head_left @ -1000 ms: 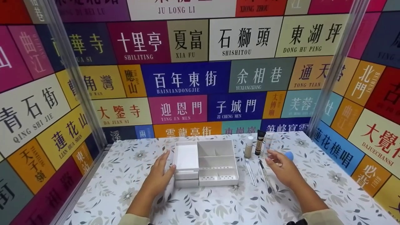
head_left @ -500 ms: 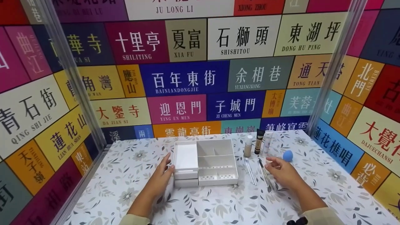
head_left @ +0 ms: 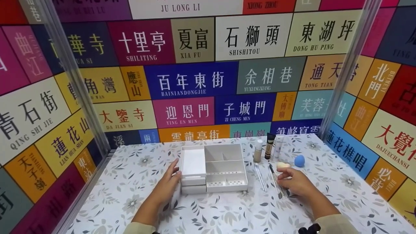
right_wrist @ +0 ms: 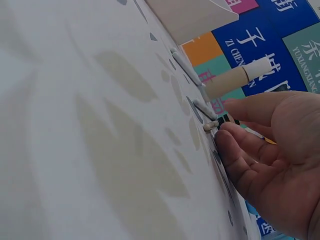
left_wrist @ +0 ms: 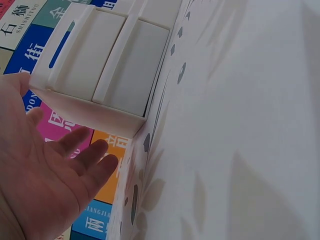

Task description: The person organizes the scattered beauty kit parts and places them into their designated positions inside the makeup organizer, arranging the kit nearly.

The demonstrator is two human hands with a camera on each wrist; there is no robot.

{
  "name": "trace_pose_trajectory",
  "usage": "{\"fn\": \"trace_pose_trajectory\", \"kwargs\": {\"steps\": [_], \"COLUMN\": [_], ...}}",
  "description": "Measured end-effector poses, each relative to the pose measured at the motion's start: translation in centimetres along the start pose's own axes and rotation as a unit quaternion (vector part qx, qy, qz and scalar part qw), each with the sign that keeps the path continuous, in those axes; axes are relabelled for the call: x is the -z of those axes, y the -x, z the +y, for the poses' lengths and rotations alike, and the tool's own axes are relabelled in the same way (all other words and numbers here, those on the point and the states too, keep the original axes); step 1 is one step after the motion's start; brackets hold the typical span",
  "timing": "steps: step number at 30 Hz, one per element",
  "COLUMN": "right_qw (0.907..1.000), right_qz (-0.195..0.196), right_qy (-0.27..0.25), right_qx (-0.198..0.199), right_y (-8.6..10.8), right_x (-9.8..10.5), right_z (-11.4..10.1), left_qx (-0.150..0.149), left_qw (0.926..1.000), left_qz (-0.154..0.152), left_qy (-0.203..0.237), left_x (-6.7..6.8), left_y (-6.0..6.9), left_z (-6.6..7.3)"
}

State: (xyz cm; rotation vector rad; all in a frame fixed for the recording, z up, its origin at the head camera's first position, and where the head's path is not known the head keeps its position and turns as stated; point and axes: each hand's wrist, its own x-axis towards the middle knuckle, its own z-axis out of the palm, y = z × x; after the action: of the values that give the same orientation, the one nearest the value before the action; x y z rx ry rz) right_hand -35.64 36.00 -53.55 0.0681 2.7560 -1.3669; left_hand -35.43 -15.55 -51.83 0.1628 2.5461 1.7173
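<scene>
Holding the right hand (head_left: 295,182), w/ thumb & fingers curled, right at a slim makeup pencil (head_left: 274,175), poss. a brush. In the right wrist view, can see a pale, black-banded end btwn thumb & fingertips; can't tell whether pinched or just bracketed. Nothing held in the left hand (head_left: 166,183), w/ fingers loosely spread by the left wall of the white makeup organizer (head_left: 227,188); can't confirm contact there.

Find the pencil on the floral tabletop (head_left: 221,214), right of the organizer, just right of two pale sticks (head_left: 260,177), on the near side of the foundation bottle (head_left: 258,151) & black tube (head_left: 269,148).

Judging by slimness, should feel v. light & stiff. Prob. smooth, so apt to roll or spin; might chip or smear at the tip if pressed. Best to grip mid-shaft, thumb opp. forefinger, clear of both ends & the neighbouring sticks.

Lies flat, w/ long axis mostly far-to-near, slanting from far left to near right, approx. parallel to the pale sticks. Points dark end far & slightly left, other end near & slightly right, close along the hand.
</scene>
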Motion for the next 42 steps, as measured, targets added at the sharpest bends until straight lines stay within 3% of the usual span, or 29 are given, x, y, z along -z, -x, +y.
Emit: {"fn": "trace_pose_trajectory", "kwargs": {"steps": [9, 18, 25, 38, 42], "right_qw": [0.9999, 0.9985, 0.9973, 0.9971, 0.9966], "right_qz": [0.001, 0.018, 0.026, 0.043, 0.050], "right_qy": [0.009, 0.051, 0.068, 0.061, 0.059], "right_qx": [0.007, 0.009, -0.001, -0.020, -0.030], "right_y": [-0.1, -0.1, -0.1, 0.0, 0.0], "right_x": [-0.2, -0.2, -0.1, 0.1, 0.1], "right_z": [0.2, -0.3, -0.4, -0.7, -0.8], "left_qx": [0.022, 0.015, 0.045, 0.016, 0.020], "left_qw": [0.9984, 0.9942, 0.9907, 0.9897, 0.9896], "left_qz": [-0.025, -0.062, -0.068, -0.081, -0.086], "left_qy": [0.045, 0.087, 0.109, 0.117, 0.114], "left_x": [-0.1, -0.1, -0.2, -0.1, -0.1], "left_y": [0.0, 0.0, 0.0, 0.2, 0.1], "left_z": [0.3, -0.1, -0.1, -0.1, -0.2]}}
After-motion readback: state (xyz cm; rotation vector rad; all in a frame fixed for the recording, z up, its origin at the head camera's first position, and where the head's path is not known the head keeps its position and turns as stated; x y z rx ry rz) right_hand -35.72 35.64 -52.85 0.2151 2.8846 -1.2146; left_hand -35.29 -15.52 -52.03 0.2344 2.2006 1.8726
